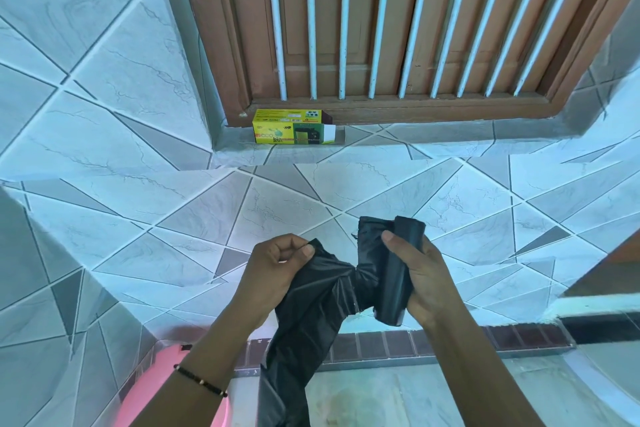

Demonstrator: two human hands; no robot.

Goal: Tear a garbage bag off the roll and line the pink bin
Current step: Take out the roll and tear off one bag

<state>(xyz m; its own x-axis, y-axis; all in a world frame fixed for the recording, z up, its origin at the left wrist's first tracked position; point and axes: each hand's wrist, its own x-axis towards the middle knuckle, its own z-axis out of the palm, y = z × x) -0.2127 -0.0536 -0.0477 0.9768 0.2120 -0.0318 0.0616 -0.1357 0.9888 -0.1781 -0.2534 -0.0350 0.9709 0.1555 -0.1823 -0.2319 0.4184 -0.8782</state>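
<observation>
While the pink bin [152, 388] is seen only as a curved rim at the lower edge, below and behind the left grip [277, 269] and partly hidden by that forearm, a beaded bracelet [201, 381] is worn on the left wrist just above it. A loose black garbage bag [304, 322] is pinched at its upper corner by the left grip, which is closed on the film between thumb and bent fingers; the rest of the bag hangs down below that grip and out of view. To the right, the bag is bunched into a narrow neck where it joins the roll [398, 274]. The roll is held upright and slightly tilted by the right grip [420, 274], closed around it with the thumb pressed on its front near the top. Beyond both grips, a tiled wall [242, 204] with grey triangular patterns is seen. Farther up, on a tiled ledge [415, 142] above the left grip, a yellow-green box [291, 126] is lying on its side with its right end flap open. Behind the box, a brown wooden window frame [381, 107] with pale vertical bars [343, 28] is seen.
</observation>
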